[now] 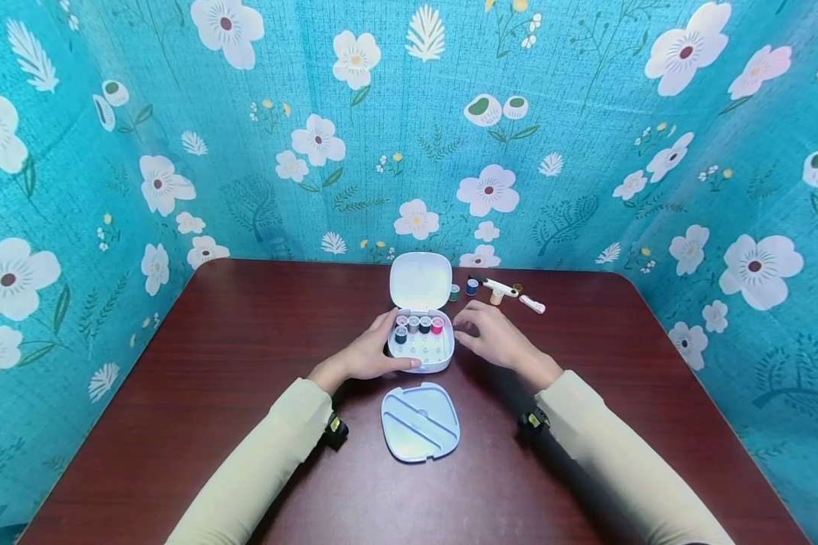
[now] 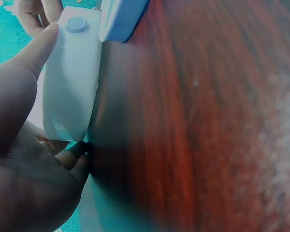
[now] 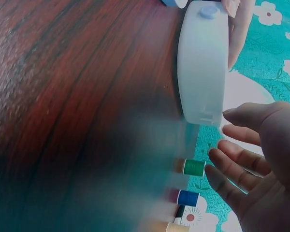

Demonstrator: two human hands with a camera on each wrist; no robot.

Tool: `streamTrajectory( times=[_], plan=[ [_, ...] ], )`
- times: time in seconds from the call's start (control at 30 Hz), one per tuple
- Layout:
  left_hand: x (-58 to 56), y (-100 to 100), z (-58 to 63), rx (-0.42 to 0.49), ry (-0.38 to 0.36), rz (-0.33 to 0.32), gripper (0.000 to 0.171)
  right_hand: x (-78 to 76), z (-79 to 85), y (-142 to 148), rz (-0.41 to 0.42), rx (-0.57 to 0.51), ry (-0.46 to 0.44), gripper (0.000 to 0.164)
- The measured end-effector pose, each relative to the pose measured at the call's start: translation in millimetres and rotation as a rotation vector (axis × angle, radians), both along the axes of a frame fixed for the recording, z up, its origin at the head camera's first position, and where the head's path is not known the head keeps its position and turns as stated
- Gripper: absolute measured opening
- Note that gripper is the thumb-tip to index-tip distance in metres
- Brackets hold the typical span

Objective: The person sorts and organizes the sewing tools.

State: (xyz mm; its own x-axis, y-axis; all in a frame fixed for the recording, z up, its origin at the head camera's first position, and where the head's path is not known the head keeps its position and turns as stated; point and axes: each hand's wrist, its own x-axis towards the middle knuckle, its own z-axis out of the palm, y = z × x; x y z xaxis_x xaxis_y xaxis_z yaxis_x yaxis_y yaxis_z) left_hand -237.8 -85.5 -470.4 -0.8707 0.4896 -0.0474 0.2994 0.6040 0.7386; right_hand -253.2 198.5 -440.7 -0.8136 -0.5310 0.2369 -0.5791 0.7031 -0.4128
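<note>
A white sewing box (image 1: 420,366) stands with its lid (image 1: 420,281) raised at the back. Inside, a row of thread spools and a dark spool (image 1: 401,334) in front of it sit among small pegs. My left hand (image 1: 368,352) grips the box's left side, its thumb along the front edge. Just off the box's right side is my right hand (image 1: 494,338), fingers loosely bent and apart, with nothing seen between them. In the right wrist view, its fingertips are near the box's corner and a green spool (image 3: 194,167).
A pale blue tray (image 1: 420,424) with slanted ridges lies in front of the box. Behind my right hand are a blue spool (image 1: 472,287), a beige spool (image 1: 496,297), a white-handled tool (image 1: 501,287) and a small white piece (image 1: 532,304). Flowered cloth (image 1: 409,151) surrounds the table.
</note>
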Motion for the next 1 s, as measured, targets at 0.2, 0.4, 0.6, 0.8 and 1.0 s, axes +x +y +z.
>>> streamTrajectory(
  times=[0.2, 0.4, 0.6, 0.8, 1.0],
  plan=[
    [1.1, -0.8, 0.1, -0.011, -0.02, 0.003, 0.12, -0.9, 0.3, 7.7, -0.01, 0.003, -0.001, 0.022],
    [1.6, -0.9, 0.5, -0.003, -0.021, 0.001, 0.119, -3.8, 2.2, 16.0, -0.031, 0.012, -0.007, 0.021],
    [1.4, -0.7, 2.1, 0.001, -0.026, -0.004, 0.12, -9.0, 5.8, 25.1, -0.083, 0.008, -0.009, 0.02],
    [1.4, -0.9, 5.2, 0.005, -0.029, -0.004, 0.119, -16.9, 6.3, 34.9, -0.1, 0.006, 0.008, 0.021],
    [0.3, -1.3, 4.4, 0.003, -0.035, -0.002, 0.119, -23.9, 5.0, 43.1, -0.148, 0.0, -0.007, 0.023]
  ],
)
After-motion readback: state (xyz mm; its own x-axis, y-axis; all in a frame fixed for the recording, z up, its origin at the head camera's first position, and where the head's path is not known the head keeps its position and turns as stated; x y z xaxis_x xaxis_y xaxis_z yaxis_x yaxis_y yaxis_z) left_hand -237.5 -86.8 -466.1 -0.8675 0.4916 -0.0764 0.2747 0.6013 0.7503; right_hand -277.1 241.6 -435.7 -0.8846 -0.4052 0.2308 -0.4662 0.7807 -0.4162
